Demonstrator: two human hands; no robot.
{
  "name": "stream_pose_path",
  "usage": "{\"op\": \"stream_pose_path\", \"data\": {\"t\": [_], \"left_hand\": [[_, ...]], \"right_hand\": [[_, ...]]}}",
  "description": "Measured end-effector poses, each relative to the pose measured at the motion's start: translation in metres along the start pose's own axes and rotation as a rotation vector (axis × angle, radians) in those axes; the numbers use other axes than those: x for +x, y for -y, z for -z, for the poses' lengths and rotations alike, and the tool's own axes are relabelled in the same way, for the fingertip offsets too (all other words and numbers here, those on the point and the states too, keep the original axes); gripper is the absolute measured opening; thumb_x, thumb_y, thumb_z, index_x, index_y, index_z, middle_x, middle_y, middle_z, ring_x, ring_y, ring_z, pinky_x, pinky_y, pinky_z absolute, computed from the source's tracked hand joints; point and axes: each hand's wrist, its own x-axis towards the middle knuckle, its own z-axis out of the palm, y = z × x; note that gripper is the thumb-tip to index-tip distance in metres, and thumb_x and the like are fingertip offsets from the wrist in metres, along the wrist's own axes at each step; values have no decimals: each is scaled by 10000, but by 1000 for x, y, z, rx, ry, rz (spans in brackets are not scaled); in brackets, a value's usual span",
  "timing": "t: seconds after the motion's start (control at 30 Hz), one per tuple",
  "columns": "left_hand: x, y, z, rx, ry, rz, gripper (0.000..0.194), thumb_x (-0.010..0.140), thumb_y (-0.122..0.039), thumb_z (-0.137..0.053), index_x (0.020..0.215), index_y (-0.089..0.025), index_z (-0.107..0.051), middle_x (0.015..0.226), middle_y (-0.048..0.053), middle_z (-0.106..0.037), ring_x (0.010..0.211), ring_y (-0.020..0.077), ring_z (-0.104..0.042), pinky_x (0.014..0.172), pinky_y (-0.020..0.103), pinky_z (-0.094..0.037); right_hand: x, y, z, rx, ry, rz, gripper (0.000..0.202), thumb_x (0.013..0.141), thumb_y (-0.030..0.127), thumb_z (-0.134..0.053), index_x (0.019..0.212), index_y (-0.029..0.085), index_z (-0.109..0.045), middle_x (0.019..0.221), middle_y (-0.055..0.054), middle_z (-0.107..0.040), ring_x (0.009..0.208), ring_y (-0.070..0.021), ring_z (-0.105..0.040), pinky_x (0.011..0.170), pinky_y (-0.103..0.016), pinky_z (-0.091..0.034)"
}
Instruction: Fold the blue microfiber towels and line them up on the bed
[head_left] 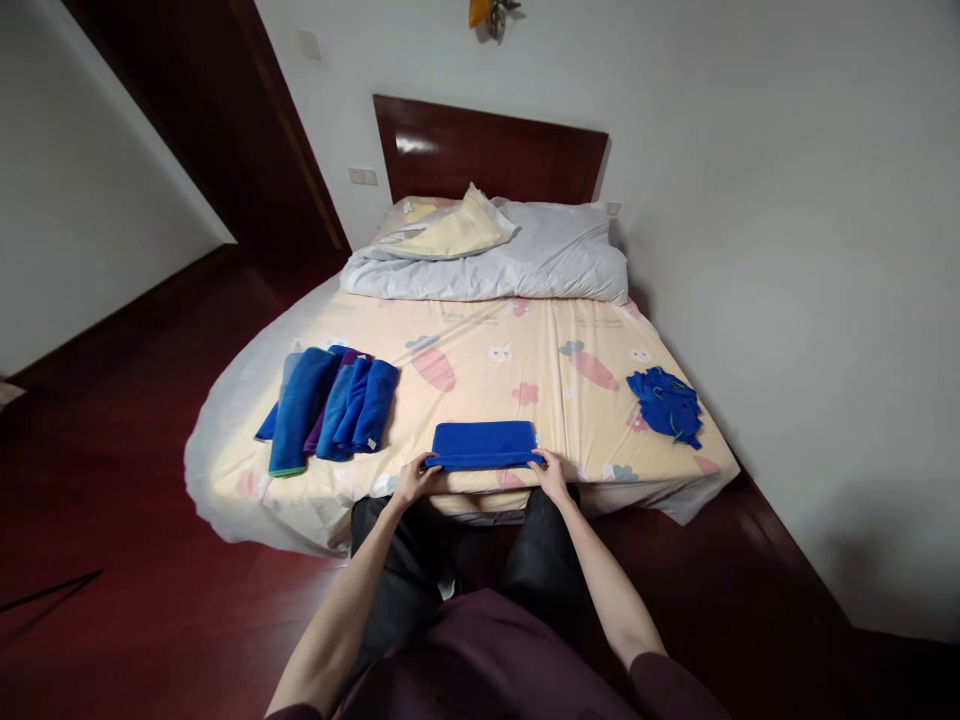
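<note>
A blue towel [484, 438] lies flat near the front edge of the bed, its near edge turned over into a narrow strip. My left hand [414, 480] pinches the left end of that strip. At the opposite end, my right hand [551, 474] grips the right corner between thumb and fingers. Off to the left is a row of rolled blue and purple towels [301, 415], some with a green edge. A crumpled heap of blue cloths [666, 404] rests on the right side of the bed.
The bed [480, 350] has a patterned yellow sheet. A bunched white quilt [555, 250] and a pale yellow pillow or cloth [457, 228] lie before the dark wooden headboard [495, 150]. A wall [810, 330] stands close on the right; dark red floor [127, 440] shows on the left.
</note>
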Motion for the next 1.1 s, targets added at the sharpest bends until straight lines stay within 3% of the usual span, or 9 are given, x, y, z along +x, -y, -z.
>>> {"op": "stream_pose_path", "data": {"t": [0.2, 0.4, 0.67, 1.1], "left_hand": [[-5, 9, -4, 11, -61, 70, 383, 883, -547, -516, 968, -194, -638, 878, 49, -724, 826, 222, -692, 794, 328, -527], [-2, 15, -6, 93, -68, 160, 333, 930, -488, -460, 864, -199, -611, 783, 42, -691, 800, 224, -679, 767, 328, -494], [2, 17, -8, 148, -58, 237, 342, 948, -469, -452, 762, -211, -580, 738, 27, -659, 782, 213, -653, 751, 313, -460], [4, 14, -7, 208, -39, 269, 362, 953, -483, -441, 759, -215, -588, 738, 30, -659, 760, 209, -646, 730, 297, -437]], "right_hand": [[-4, -5, -2, 4, -28, -54, 429, 846, 549, -619, 1040, 175, -700, 946, -106, -742, 869, -258, -693, 806, -375, -561], [-6, -6, -5, -70, -43, -77, 466, 882, 639, -516, 751, 205, -624, 689, -44, -636, 669, -211, -597, 654, -314, -504], [-1, -10, -7, -163, -52, -85, 473, 896, 631, -491, 633, 238, -499, 599, 1, -527, 597, -178, -498, 611, -292, -412], [6, -9, -7, -212, -35, -81, 512, 867, 650, -483, 558, 256, -376, 515, 32, -406, 518, -146, -388, 543, -282, -308]]}}
